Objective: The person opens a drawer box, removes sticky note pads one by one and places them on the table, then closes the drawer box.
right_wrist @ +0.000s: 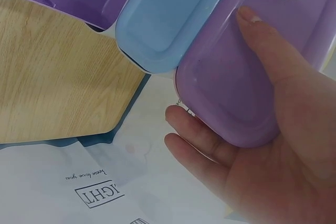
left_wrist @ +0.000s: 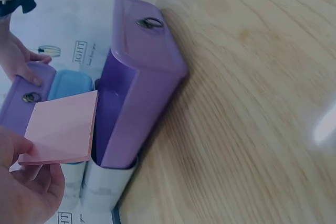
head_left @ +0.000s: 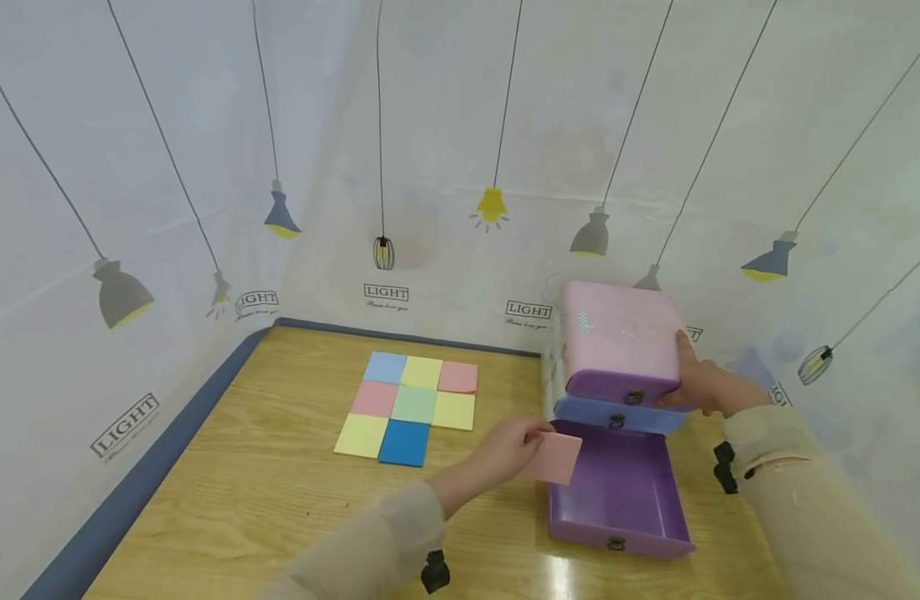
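Note:
My left hand [head_left: 508, 446] pinches a pink sticky-note pad [head_left: 556, 458] between thumb and fingers. The pad is over the left edge of a pulled-out purple drawer [head_left: 621, 483], the lowest of a small cabinet [head_left: 617, 333] with a pink top. In the left wrist view the pad [left_wrist: 63, 129] covers part of the cabinet's front. My right hand [head_left: 703, 383] rests against the cabinet's upper right side. Its thumb [right_wrist: 262, 35] lies on the upper purple drawer front [right_wrist: 226, 87], with the other fingers along the side. The blue middle drawer [head_left: 617, 412] is closed.
Left of the cabinet, several blue, yellow, pink and green sticky-note pads [head_left: 413, 405] lie edge to edge in rows on the wooden table [head_left: 242, 467]. A white wall cloth [head_left: 430, 108] printed with lamps rises behind the table and along both sides.

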The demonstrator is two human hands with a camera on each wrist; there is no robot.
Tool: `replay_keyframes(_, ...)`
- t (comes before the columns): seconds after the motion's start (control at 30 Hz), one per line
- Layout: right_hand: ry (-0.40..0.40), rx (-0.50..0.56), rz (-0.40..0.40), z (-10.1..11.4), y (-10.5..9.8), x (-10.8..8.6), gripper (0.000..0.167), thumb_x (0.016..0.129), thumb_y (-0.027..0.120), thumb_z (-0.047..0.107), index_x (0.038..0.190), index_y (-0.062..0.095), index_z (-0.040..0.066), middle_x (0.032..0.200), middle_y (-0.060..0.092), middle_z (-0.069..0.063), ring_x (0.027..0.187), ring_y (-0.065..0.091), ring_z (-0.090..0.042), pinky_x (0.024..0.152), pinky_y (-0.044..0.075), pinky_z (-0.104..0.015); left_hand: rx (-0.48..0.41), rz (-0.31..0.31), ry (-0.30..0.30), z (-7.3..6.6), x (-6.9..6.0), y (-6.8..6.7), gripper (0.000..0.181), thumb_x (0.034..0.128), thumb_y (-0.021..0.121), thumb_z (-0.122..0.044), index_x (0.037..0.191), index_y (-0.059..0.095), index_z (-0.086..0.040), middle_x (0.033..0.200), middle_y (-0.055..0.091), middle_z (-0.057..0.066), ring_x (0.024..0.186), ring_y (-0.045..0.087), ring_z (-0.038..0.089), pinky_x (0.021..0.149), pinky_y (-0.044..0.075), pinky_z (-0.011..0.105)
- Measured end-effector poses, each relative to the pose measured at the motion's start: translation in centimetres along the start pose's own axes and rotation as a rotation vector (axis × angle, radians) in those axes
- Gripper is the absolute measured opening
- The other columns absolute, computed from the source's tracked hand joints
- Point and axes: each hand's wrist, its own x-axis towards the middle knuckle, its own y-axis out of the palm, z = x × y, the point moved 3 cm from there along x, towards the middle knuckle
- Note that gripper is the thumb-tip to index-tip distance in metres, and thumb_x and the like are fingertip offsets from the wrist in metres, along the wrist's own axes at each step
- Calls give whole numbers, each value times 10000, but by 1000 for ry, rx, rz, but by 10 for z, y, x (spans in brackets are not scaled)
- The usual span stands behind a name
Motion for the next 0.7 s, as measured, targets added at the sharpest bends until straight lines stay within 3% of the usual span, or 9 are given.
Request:
replay_keyframes(0.17, 2, -5, -1, 0, 0, 0, 1343, 798, 813, 259, 1393, -358, -23, 1151, 277, -582, 806, 598, -462, 627, 544, -490, 52, 5, -1, 15, -6, -7, 167, 953, 582, -62, 1056, 713, -78, 1051, 682, 30, 1020, 619, 163, 903, 478, 271)
replay_keyframes(0.3, -5, -23, -2, 1, 0, 0, 1337, 801, 810, 267, 1397, -350, -28, 1133, 303, -579, 743, 616, -423, 613, 541, -479, 78, 27, -39, 29, -12, -9, 176, 956, 572, -59, 1054, 717, -86, 1058, 682, 30, 1021, 618, 169, 893, 488, 289)
replay_keyframes(0.53, -19, -17, 1, 2, 1, 0, 1343, 803, 807, 295, 1394, -356, -26, 1162, 273, -584, 884, 580, -544, 637, 547, -516, 113, 77, -129, 52, -26, -16, 186, 973, 558, -64, 1076, 713, -77, 1069, 688, 36, 1019, 632, 191, 856, 517, 327)
replay_keyframes(0.7, -18, -24, 5, 0, 1, -1, 1348, 805, 805, 306, 1388, -365, -25, 1163, 278, -581, 917, 564, -558, 643, 546, -516, 171, 95, -148, 70, -32, -19, 168, 958, 580, -44, 1055, 716, -64, 1040, 697, 50, 1003, 644, 208, 835, 529, 336)
